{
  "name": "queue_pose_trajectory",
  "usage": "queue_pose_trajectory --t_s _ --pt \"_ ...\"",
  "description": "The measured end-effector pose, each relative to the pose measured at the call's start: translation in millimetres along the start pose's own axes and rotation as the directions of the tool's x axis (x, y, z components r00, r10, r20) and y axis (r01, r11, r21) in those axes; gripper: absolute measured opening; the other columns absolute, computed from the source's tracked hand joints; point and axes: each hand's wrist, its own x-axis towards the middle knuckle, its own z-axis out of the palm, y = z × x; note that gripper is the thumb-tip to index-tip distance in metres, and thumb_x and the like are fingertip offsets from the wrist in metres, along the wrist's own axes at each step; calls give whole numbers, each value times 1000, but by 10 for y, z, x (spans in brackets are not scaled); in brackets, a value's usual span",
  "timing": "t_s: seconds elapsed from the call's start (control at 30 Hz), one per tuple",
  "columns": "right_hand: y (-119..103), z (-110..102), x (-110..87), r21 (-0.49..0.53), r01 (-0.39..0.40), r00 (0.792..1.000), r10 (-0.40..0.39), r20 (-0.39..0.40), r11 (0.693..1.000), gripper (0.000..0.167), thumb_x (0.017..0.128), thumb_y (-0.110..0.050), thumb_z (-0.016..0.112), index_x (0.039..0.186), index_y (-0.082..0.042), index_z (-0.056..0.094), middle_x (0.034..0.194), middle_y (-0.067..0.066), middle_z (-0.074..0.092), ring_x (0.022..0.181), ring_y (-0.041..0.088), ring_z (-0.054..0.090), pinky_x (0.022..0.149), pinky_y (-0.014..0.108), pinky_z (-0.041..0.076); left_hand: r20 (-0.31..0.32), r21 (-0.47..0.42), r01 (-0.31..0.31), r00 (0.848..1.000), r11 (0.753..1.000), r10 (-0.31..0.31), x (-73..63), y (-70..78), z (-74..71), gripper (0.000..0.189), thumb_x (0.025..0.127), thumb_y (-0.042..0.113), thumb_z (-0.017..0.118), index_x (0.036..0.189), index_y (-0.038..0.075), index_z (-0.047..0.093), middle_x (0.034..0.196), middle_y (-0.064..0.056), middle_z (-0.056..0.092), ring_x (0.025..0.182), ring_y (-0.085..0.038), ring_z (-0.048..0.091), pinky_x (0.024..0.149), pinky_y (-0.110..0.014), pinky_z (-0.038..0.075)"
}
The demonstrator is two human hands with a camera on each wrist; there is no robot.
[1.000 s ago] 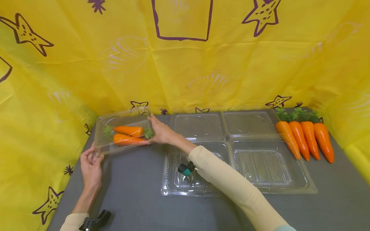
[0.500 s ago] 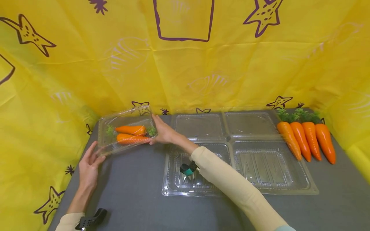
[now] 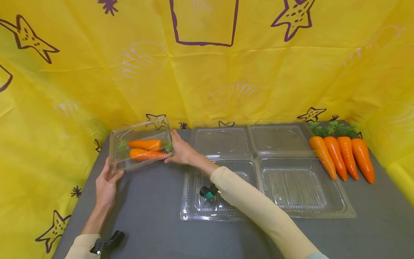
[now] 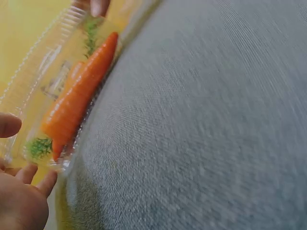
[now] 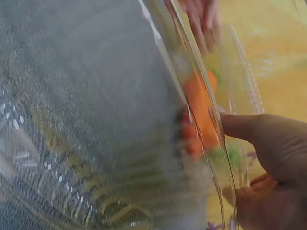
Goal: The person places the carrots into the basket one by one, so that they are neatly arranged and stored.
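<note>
A lidded clear plastic box (image 3: 137,166) at the left back of the table holds two orange carrots (image 3: 146,145) with green tops at opposite ends. My left hand (image 3: 106,189) grips its near left corner; in the left wrist view, fingers (image 4: 9,125) show above and below the edge. At the right end my right hand (image 3: 182,149) holds the box, its thumb (image 5: 240,125) along the side in the right wrist view. The box slants, its right end farther back.
Two clear plastic boxes, left (image 3: 223,216) and right (image 3: 336,201), stand side by side with lids folded back. My right forearm crosses over the left one. Several carrots (image 3: 345,158) lie in a row at the right. A yellow patterned cloth (image 3: 207,72) hangs behind the grey table (image 3: 145,216).
My left hand has slid a little up and to the right at the box's near left corner. The box has shifted only slightly, and my right hand stays at its right end.
</note>
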Motion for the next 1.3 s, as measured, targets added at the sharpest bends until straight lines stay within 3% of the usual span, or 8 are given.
queue_pose_trajectory --t_s 0.1,0.2,0.53,0.67,0.77,0.9,1.13,1.3 --pt "-15 40 -20 0 3 1000 -3 15 1000 112 83 -35 79 154 5 3 162 20 -4 74 24 66 65 23 55 -40 -63 7 999 998 -10 -2 -16 29 66 97 -5 52 154 8 22 163 2 12 145 -15 28 100 -9 39" --pt "-13 52 -36 19 2 1000 -2 24 1000 111 85 -37 77 154 4 0 161 19 -8 57 19 58 52 21 48 -82 -74 5 997 997 -11 1 -31 58 62 97 -4 54 153 7 29 162 0 18 143 -15 33 98 -8 41" --pt "44 44 -71 80 28 998 -33 51 996 106 90 -35 71 153 6 -3 160 20 -11 63 25 58 45 22 44 -136 115 -9 990 993 24 14 -91 93 52 101 8 51 151 13 37 159 0 28 137 -13 41 97 -9 42" --pt "68 14 -72 68 39 996 -44 72 997 102 93 -36 68 153 7 -3 160 21 -11 108 33 62 58 24 50 -118 99 -41 992 994 52 25 -96 103 49 103 6 46 150 9 37 160 -5 26 135 -13 43 92 -9 45" --pt "72 -11 -59 88 44 996 -51 78 995 96 95 -34 65 153 6 -1 161 21 -9 143 31 29 98 24 48 -114 57 -81 990 995 88 24 -88 88 46 103 2 43 148 5 38 159 -10 27 132 -14 47 90 -12 48" --pt "54 -39 -21 111 64 994 -73 83 992 88 98 -33 60 154 5 4 161 21 -4 148 27 9 120 29 15 -174 47 -116 977 992 122 -5 -41 12 44 101 -6 40 143 3 44 153 -13 37 114 -6 61 82 -12 51" --pt "42 -79 -10 22 52 996 -54 71 998 100 91 -36 70 154 5 3 161 21 -2 148 28 14 118 30 23 -236 -105 -90 970 990 63 7 14 29 46 98 -6 49 142 5 48 147 -14 47 99 0 67 78 -16 54" --pt "46 -61 -29 11 32 999 -32 40 999 100 91 -36 70 155 3 4 162 17 -2 144 30 26 115 32 31 -233 -277 -59 973 959 -8 69 16 35 63 92 -4 62 150 9 39 125 -6 65 98 -6 68 76 -21 57"
